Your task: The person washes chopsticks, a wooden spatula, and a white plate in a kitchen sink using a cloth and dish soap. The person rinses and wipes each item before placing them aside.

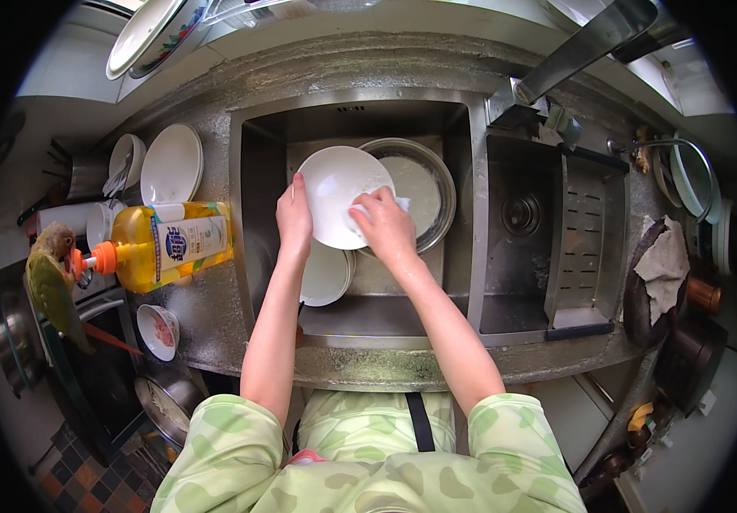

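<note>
My left hand (295, 215) grips the left rim of a white plate (333, 192), which is tilted over the left basin of a steel sink (455, 308). Against the plate's right side, my right hand (386, 221) presses a white cloth (402, 204), mostly hidden under the fingers. Behind and to the right of the plate sits a round metal basin (448, 192) holding cloudy liquid. More white dishes (327, 282) lie stacked low in the sink, partly covered by the held plate and my left arm.
A pump bottle of yellow dish soap (182, 243) stands left of the sink, with a green parrot (54, 282) at its nozzle. Nearby are stacked white plates (171, 163) and a small bowl of meat (158, 332). Rightward, a slotted steel drain basket (586, 243) sits in the second basin beneath a faucet (574, 58).
</note>
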Motion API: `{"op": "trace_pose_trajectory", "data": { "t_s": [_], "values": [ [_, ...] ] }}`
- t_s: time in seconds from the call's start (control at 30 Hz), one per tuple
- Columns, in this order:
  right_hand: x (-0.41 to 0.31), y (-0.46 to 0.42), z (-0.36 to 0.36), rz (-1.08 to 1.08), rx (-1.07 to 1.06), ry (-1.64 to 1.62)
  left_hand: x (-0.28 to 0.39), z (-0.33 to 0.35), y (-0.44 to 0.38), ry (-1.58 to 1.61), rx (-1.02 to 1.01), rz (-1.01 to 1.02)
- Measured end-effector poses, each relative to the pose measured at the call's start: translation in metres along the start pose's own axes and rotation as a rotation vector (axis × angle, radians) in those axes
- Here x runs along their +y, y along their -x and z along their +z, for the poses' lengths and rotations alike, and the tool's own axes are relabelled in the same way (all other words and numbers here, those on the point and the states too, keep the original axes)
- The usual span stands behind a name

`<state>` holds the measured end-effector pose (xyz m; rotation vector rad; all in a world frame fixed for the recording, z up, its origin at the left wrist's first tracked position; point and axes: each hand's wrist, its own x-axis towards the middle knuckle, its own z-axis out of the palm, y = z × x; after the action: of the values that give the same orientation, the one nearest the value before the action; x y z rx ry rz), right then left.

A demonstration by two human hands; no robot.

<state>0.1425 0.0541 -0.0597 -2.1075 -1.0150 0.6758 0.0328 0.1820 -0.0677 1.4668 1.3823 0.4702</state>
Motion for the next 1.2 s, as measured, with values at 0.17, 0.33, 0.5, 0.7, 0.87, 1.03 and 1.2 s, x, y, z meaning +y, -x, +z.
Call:
{"op": "trace_pose_trajectory", "data": {
  "t_s": [0.17, 0.33, 0.5, 0.7, 0.87, 1.03, 1.2],
  "values": [
    [0.036, 0.002, -0.018, 0.098, 0.425, -0.319, 0.002, -0.026, 0.003, -0.071, 0.032, 0.061],
    [0.048, 0.006, -0.017, 0.220, 0.394, -0.903, 0.020, -0.033, 0.013, -0.044, -0.051, 0.077],
    [0.032, -0.003, -0.014, 0.150, 0.283, -1.325, 0.025, -0.027, 0.016, 0.032, -0.172, 0.068],
    [0.038, -0.006, -0.023, 0.518, -0.067, -1.684, 0.034, -0.020, 0.020, 0.087, -0.291, -0.063],
    [0.010, 0.019, -0.007, 0.559, 0.065, -1.731, 0.036, 0.010, 0.022, 0.261, -0.168, -0.113],
    [0.007, 0.025, -0.003, 0.538, 0.083, -1.943, 0.040, 0.013, 0.017, 0.236, 0.037, 0.018],
    [0.017, 0.042, -0.007, 0.591, -0.010, -1.798, 0.033, -0.002, 0.009, 0.057, 0.193, 0.321]
  ]
}}
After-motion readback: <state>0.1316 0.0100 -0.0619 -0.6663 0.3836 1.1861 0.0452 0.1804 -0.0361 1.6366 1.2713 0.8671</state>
